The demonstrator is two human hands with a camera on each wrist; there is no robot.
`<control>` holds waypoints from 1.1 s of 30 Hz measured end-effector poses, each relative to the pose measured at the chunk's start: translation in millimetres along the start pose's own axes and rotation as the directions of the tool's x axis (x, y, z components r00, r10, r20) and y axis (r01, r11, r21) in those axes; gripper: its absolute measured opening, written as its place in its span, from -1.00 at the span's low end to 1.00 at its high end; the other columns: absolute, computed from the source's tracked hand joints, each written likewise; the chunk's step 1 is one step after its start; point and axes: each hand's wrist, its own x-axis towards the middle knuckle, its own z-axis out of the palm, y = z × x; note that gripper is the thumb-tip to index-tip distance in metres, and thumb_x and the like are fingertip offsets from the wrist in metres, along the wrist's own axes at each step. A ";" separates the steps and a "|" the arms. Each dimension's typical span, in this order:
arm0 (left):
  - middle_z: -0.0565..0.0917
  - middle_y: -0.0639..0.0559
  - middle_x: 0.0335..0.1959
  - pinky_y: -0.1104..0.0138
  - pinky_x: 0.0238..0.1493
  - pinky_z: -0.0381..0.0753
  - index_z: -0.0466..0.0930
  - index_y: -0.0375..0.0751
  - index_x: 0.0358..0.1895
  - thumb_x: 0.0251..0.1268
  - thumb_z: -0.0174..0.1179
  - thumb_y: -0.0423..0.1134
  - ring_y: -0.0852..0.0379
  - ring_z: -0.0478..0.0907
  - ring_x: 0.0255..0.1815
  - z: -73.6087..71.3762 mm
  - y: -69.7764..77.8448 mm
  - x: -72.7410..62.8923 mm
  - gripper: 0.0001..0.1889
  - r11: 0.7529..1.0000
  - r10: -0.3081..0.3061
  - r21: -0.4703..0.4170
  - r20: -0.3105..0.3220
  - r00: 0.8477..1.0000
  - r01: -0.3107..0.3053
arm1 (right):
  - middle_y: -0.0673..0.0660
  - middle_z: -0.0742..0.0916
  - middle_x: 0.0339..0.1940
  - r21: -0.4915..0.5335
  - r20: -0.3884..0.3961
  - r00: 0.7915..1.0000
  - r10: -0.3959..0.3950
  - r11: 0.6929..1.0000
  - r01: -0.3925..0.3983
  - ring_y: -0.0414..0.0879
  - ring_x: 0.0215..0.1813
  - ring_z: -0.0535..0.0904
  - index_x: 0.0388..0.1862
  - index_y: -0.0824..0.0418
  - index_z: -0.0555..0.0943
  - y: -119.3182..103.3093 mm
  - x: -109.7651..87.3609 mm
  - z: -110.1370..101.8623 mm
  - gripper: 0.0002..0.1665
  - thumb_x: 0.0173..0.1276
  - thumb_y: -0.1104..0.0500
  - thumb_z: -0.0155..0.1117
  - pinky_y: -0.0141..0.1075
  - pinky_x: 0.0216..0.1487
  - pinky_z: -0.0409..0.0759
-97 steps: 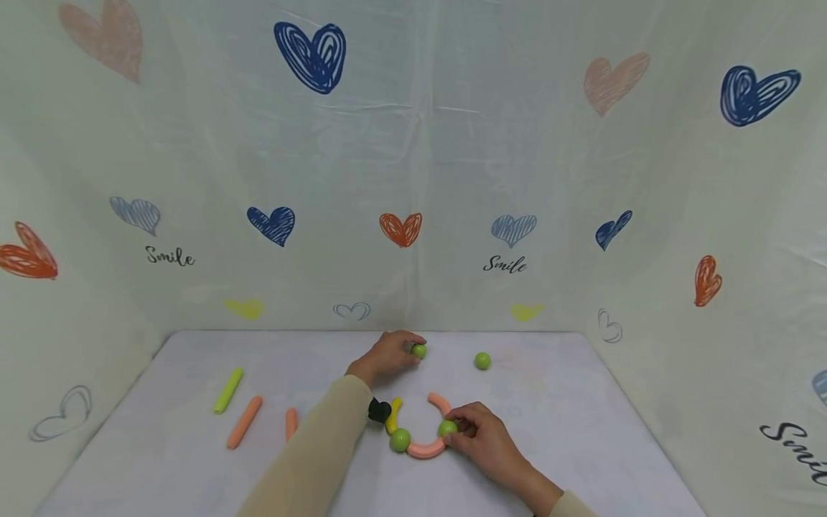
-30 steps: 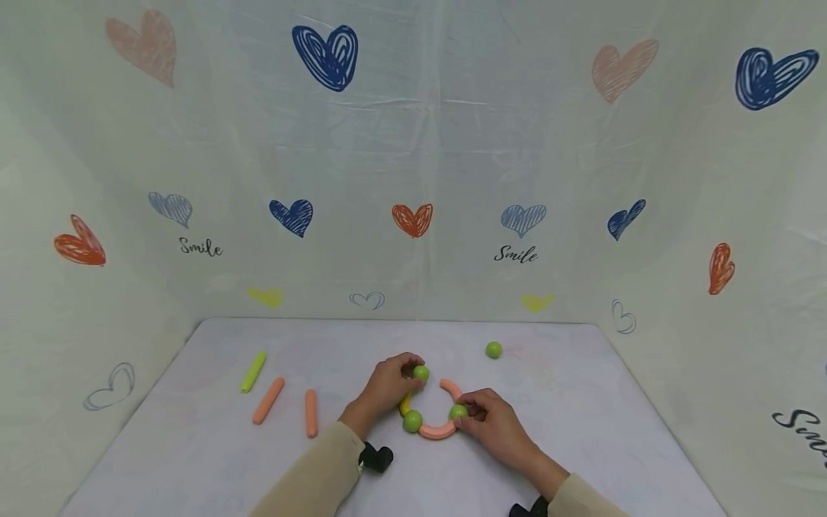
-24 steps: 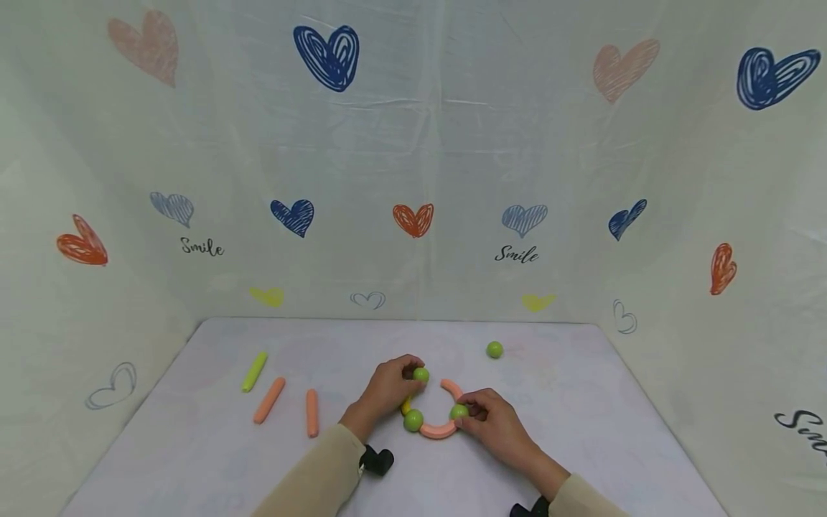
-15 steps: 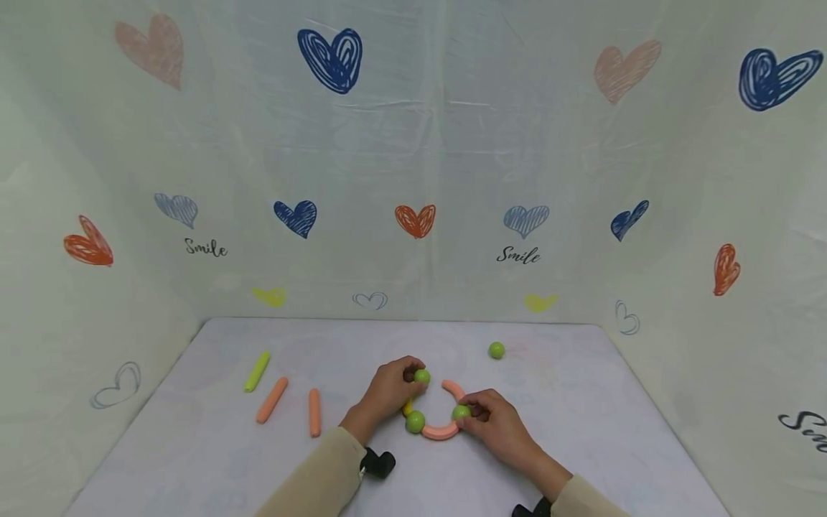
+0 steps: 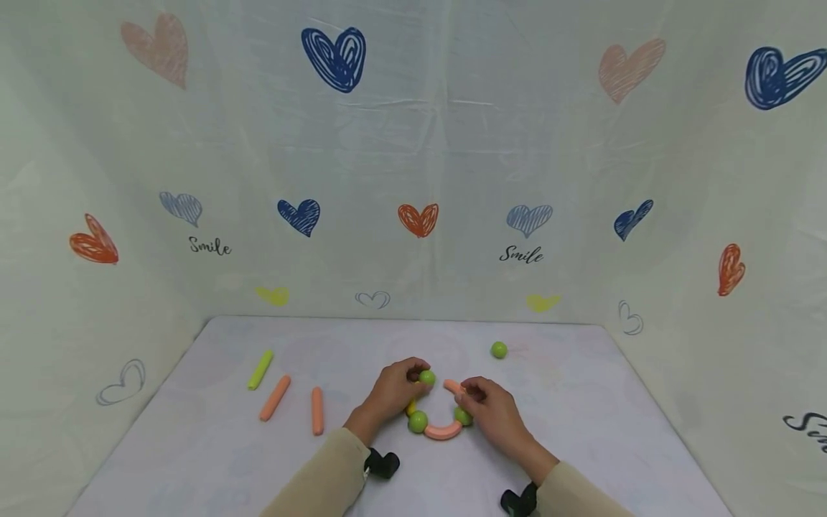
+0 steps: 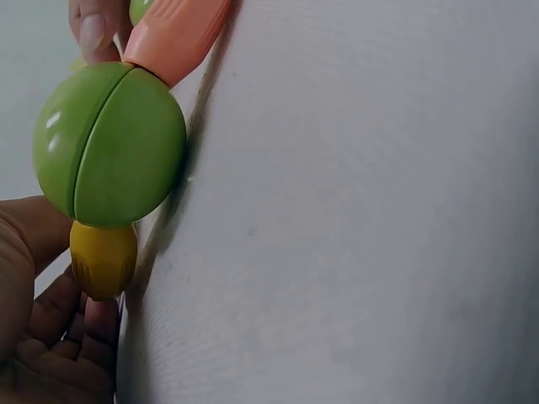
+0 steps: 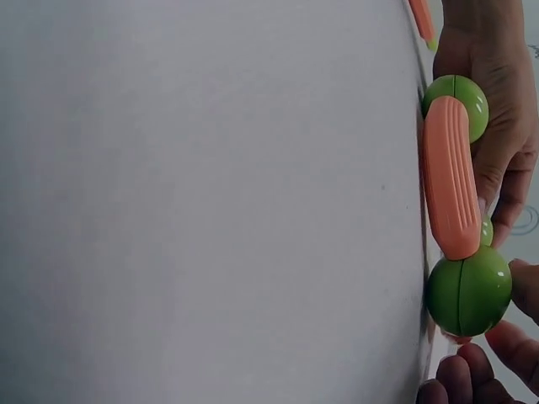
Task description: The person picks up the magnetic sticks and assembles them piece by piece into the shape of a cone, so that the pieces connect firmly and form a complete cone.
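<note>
A partial ring of toy pieces lies on the table: a yellow curved stick (image 5: 410, 408), a green ball (image 5: 418, 421), a coral curved stick (image 5: 442, 431), a second green ball (image 5: 462, 416) and an upper coral curved stick (image 5: 453, 385). At the ring's upper left, my left hand (image 5: 393, 391) pinches another green ball (image 5: 427, 377) by the far end of the yellow stick, which it partly hides. My right hand (image 5: 496, 414) pinches the upper coral stick, covering much of it. The right wrist view shows the lower coral stick (image 7: 450, 177) between two green balls.
To the left lie two straight coral sticks (image 5: 275, 398) and a straight lime stick (image 5: 260, 370). One loose green ball (image 5: 500, 350) sits at the back right of the white table (image 5: 194, 438). A heart-print curtain (image 5: 362, 165) encloses the back and sides.
My left hand has brought its green ball from the back of the table to the yellow stick. My right hand has shifted from the ring's right green ball up to the coral stick above it.
</note>
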 end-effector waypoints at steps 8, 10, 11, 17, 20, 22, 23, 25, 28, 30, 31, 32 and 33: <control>0.72 0.07 -0.01 0.12 0.05 0.64 0.72 -0.02 0.10 0.33 0.48 -0.19 0.10 0.59 0.02 0.3 -2.4 0.9 -0.69 1.000 0.024 -0.012 0.015 1.000 -0.024 | 0.04 0.78 -0.18 -0.062 -0.068 0.998 0.005 0.998 -0.009 -0.15 -0.16 0.64 0.03 0.23 0.75 -6.8 11.2 7.2 -0.66 0.40 0.07 0.50 -0.22 -0.13 0.64; 0.71 0.08 -0.01 0.13 0.04 0.63 0.72 -0.01 0.10 0.33 0.48 -0.19 0.10 0.57 0.02 0.0 -2.4 0.8 -0.69 1.000 0.029 -0.012 0.018 0.999 -0.029 | 0.05 0.77 -0.22 -0.067 -0.077 0.997 0.019 0.997 -0.024 -0.14 -0.20 0.63 0.00 0.25 0.75 -9.2 12.9 8.3 -0.68 0.38 0.09 0.51 -0.25 -0.17 0.62; 0.71 0.08 -0.02 0.13 0.03 0.62 0.72 -0.01 0.10 0.33 0.48 -0.19 0.10 0.57 0.01 -0.1 -2.6 0.8 -0.69 0.999 0.030 -0.014 0.020 0.999 -0.030 | 0.05 0.77 -0.23 -0.070 -0.080 0.996 0.028 0.997 -0.034 -0.14 -0.22 0.61 -0.01 0.25 0.75 -10.4 13.7 9.0 -0.69 0.37 0.09 0.51 -0.26 -0.19 0.60; 0.69 0.08 -0.04 0.16 0.04 0.57 0.72 0.00 0.11 0.34 0.47 -0.18 0.09 0.54 0.01 -0.9 -1.8 -0.1 -0.69 0.999 0.037 -0.033 0.032 0.999 -0.036 | 0.08 0.73 -0.28 -0.081 -0.079 0.992 0.094 0.992 -0.101 -0.13 -0.31 0.57 -0.05 0.28 0.73 -15.2 18.8 13.5 -0.73 0.36 0.15 0.49 -0.31 -0.31 0.55; 0.70 0.08 -0.03 0.15 0.06 0.57 0.72 -0.01 0.11 0.34 0.47 -0.19 0.08 0.55 0.02 -1.5 -0.5 -1.0 -0.69 0.999 0.039 -0.038 0.036 0.999 -0.038 | 0.09 0.72 -0.29 -0.059 -0.079 0.990 0.116 0.991 -0.120 -0.11 -0.32 0.56 -0.06 0.28 0.72 -16.2 18.9 15.0 -0.75 0.37 0.18 0.47 -0.32 -0.33 0.55; 0.70 0.07 -0.03 0.13 0.07 0.58 0.72 -0.01 0.10 0.34 0.47 -0.19 0.08 0.55 0.03 -1.7 -0.2 -1.4 -0.69 0.999 0.040 -0.039 0.038 0.999 -0.038 | 0.08 0.72 -0.30 -0.035 -0.084 0.989 0.120 0.992 -0.123 -0.11 -0.33 0.56 -0.07 0.27 0.72 -15.9 18.3 15.8 -0.78 0.37 0.19 0.47 -0.32 -0.34 0.55; 0.70 0.08 -0.03 0.13 0.08 0.58 0.73 0.00 0.10 0.34 0.47 -0.18 0.08 0.56 0.03 -1.7 -0.2 -1.6 -0.70 0.999 0.035 -0.041 0.038 0.999 -0.033 | 0.08 0.72 -0.30 -0.022 -0.087 0.989 0.122 0.992 -0.124 -0.11 -0.33 0.56 -0.08 0.26 0.72 -15.4 17.9 16.2 -0.79 0.38 0.19 0.46 -0.32 -0.35 0.54; 0.71 0.08 -0.02 0.12 0.10 0.59 0.73 0.00 0.10 0.33 0.47 -0.18 0.08 0.57 0.05 -1.7 -0.5 -1.9 -0.70 0.999 0.042 -0.031 0.039 0.998 -0.041 | 0.07 0.72 -0.31 -0.001 -0.092 0.989 0.116 0.993 -0.117 -0.11 -0.33 0.56 -0.09 0.25 0.72 -14.5 17.4 16.8 -0.80 0.38 0.20 0.46 -0.33 -0.35 0.54; 0.73 0.08 -0.01 0.09 0.12 0.61 0.74 -0.03 0.10 0.32 0.48 -0.18 0.06 0.59 0.06 -2.3 -0.4 -2.9 -0.69 0.998 0.060 -0.026 0.047 0.997 -0.059 | 0.07 0.72 -0.32 0.014 -0.091 0.990 0.105 0.994 -0.104 -0.12 -0.33 0.56 -0.10 0.25 0.72 -13.1 17.4 17.5 -0.82 0.38 0.20 0.46 -0.33 -0.35 0.55; 0.74 0.07 0.00 0.06 0.15 0.62 0.74 -0.04 0.10 0.33 0.47 -0.18 0.05 0.61 0.08 -2.5 -0.3 -3.4 -0.70 0.998 0.065 -0.030 0.054 0.996 -0.064 | 0.06 0.72 -0.32 0.018 -0.089 0.991 0.102 0.995 -0.101 -0.12 -0.32 0.57 -0.10 0.24 0.72 -12.1 17.7 18.4 -0.82 0.38 0.20 0.46 -0.32 -0.33 0.55; 0.74 0.07 0.00 0.05 0.16 0.62 0.74 -0.04 0.10 0.34 0.47 -0.18 0.04 0.62 0.08 -2.6 -0.2 -3.6 -0.70 0.997 0.068 -0.035 0.057 0.996 -0.066 | 0.06 0.72 -0.32 0.018 -0.087 0.991 0.102 0.995 -0.101 -0.12 -0.31 0.57 -0.10 0.24 0.72 -12.0 17.6 18.7 -0.82 0.38 0.20 0.46 -0.32 -0.32 0.56; 0.75 0.07 0.01 0.04 0.17 0.62 0.74 -0.04 0.10 0.34 0.47 -0.18 0.04 0.62 0.09 -2.5 -0.2 -3.6 -0.70 0.997 0.064 -0.039 0.061 0.996 -0.062 | 0.06 0.72 -0.32 0.018 -0.086 0.991 0.103 0.995 -0.101 -0.12 -0.31 0.57 -0.10 0.24 0.72 -12.0 17.4 19.0 -0.83 0.38 0.21 0.46 -0.32 -0.32 0.56; 0.75 0.07 0.02 0.04 0.19 0.62 0.74 -0.04 0.11 0.35 0.46 -0.18 0.04 0.62 0.10 -2.5 0.0 -3.6 -0.70 0.997 0.061 -0.043 0.064 0.996 -0.058 | 0.06 0.72 -0.32 0.024 -0.086 0.990 0.110 0.994 -0.109 -0.12 -0.30 0.57 -0.11 0.23 0.72 -12.1 17.3 19.5 -0.83 0.38 0.21 0.46 -0.32 -0.30 0.56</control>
